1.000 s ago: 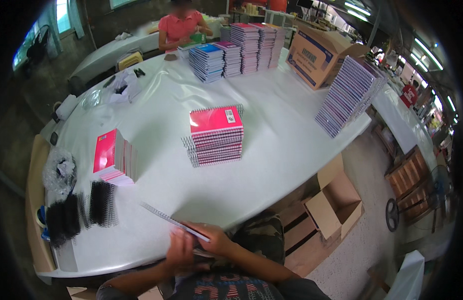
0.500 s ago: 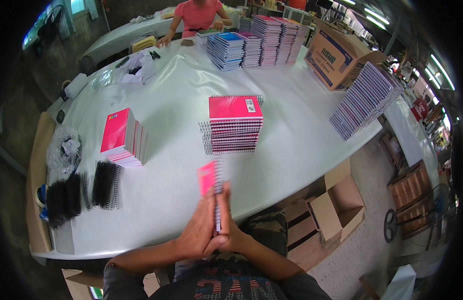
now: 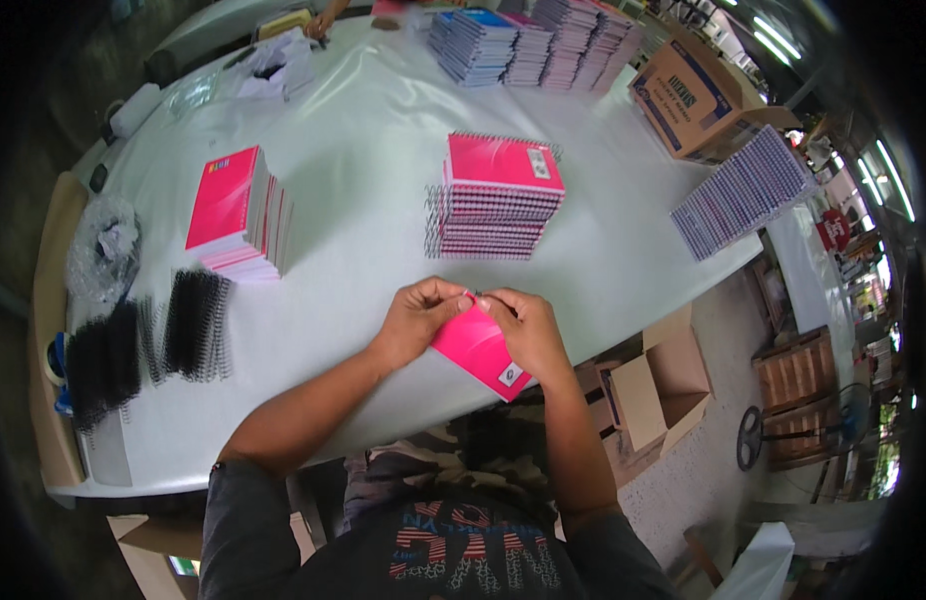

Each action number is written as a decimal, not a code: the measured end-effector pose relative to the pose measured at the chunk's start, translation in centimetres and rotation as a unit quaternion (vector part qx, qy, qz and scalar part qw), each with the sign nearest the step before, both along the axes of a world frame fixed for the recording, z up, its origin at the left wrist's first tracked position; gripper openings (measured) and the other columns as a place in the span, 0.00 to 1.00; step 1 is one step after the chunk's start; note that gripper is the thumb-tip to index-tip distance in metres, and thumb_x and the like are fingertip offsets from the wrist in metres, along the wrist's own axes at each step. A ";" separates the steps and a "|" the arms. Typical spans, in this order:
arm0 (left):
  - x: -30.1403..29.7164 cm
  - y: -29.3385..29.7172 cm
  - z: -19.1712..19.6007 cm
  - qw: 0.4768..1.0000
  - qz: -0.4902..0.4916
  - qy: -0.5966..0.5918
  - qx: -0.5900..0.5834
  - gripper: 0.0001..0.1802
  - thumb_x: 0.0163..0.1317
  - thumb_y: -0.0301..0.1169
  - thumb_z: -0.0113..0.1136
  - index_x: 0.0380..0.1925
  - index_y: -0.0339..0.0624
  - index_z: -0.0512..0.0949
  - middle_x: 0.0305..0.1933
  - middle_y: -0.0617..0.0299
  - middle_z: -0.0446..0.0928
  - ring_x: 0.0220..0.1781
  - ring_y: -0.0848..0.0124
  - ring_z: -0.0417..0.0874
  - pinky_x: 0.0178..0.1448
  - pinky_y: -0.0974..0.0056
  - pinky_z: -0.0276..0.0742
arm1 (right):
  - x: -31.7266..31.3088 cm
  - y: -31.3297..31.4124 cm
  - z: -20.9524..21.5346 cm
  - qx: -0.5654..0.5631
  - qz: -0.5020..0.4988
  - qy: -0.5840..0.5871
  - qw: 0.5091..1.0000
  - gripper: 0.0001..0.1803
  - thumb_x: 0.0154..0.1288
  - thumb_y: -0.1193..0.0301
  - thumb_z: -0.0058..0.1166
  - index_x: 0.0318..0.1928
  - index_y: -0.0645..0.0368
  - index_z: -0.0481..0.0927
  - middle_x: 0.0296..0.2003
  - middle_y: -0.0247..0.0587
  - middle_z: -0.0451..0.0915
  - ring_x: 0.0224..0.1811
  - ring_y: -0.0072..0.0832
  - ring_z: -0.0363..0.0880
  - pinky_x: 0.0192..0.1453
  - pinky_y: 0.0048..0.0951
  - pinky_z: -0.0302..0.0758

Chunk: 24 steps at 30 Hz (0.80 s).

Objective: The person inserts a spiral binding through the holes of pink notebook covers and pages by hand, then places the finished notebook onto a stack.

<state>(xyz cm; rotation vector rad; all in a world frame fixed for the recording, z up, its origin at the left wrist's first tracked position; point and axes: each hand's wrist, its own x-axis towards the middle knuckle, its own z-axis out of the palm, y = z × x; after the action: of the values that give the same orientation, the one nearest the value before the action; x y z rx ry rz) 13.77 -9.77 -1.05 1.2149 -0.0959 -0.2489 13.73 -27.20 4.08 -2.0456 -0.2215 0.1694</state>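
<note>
A small pink notebook [image 3: 486, 352] hangs at a slant between my hands, over the table's near edge. My left hand [image 3: 420, 318] pinches its upper corner between thumb and fingers. Against that same corner my right hand [image 3: 528, 328] is closed, fingertips close to the left ones, where a bit of dark wire coil shows. Just beyond stands a stack of pink spiral notebooks [image 3: 503, 165], coils sticking out at its sides. To the left is a pile of pink-covered booklets [image 3: 223, 205] with no coils visible on it. Loose black wire coils [image 3: 195, 325] lie nearer on the left.
Stacks of blue and purple notebooks [image 3: 478, 48] stand at the back, beside a cardboard box [image 3: 683, 100]. A tall notebook stack [image 3: 743, 190] leans at the right edge. Plastic wrap [image 3: 105, 250] lies far left. An open carton [image 3: 673, 385] sits below the table at right.
My hands were pressed flat together around the upright notebook; now their fingertips pinch one corner and the notebook's cover faces up. The view has shifted, with the table's things appearing higher.
</note>
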 end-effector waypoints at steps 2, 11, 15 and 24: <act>0.1 0.5 -0.4 1.000 0.005 -0.015 -0.014 0.08 0.64 0.28 0.57 0.38 0.35 0.78 0.36 0.63 0.80 0.38 0.80 0.77 0.46 0.72 0.74 | 0.4 0.7 0.3 -0.024 0.015 -0.014 1.000 0.13 0.60 0.69 0.57 0.40 0.68 0.79 0.30 0.47 0.82 0.34 0.33 0.80 0.39 0.31 0.73; -0.1 0.7 0.3 0.999 0.007 0.006 -0.047 0.09 0.63 0.28 0.58 0.40 0.37 0.81 0.38 0.61 0.82 0.40 0.78 0.79 0.47 0.71 0.75 | 1.0 0.7 0.3 0.035 0.040 -0.013 0.999 0.12 0.67 0.66 0.51 0.39 0.65 0.78 0.27 0.43 0.78 0.29 0.23 0.73 0.38 0.26 0.71; 0.1 0.8 -0.2 0.999 0.020 0.011 -0.036 0.10 0.64 0.29 0.57 0.43 0.36 0.79 0.39 0.62 0.81 0.40 0.79 0.78 0.47 0.72 0.75 | 0.3 1.4 1.0 -0.123 0.037 -0.097 0.987 0.11 0.62 0.68 0.56 0.40 0.64 0.79 0.32 0.48 0.81 0.34 0.39 0.80 0.39 0.35 0.74; 0.4 1.6 1.5 0.999 0.008 0.000 -0.038 0.12 0.64 0.29 0.57 0.45 0.35 0.78 0.41 0.62 0.80 0.41 0.79 0.78 0.49 0.72 0.74 | -0.1 1.8 1.1 0.027 -0.035 -0.082 0.996 0.10 0.57 0.74 0.60 0.39 0.65 0.81 0.29 0.44 0.81 0.29 0.27 0.78 0.35 0.26 0.73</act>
<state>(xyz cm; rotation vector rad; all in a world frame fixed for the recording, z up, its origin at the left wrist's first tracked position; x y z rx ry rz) 14.20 -8.15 0.41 1.1404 -0.0951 -0.2282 13.60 -25.39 5.20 -2.0109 -0.2525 -0.0482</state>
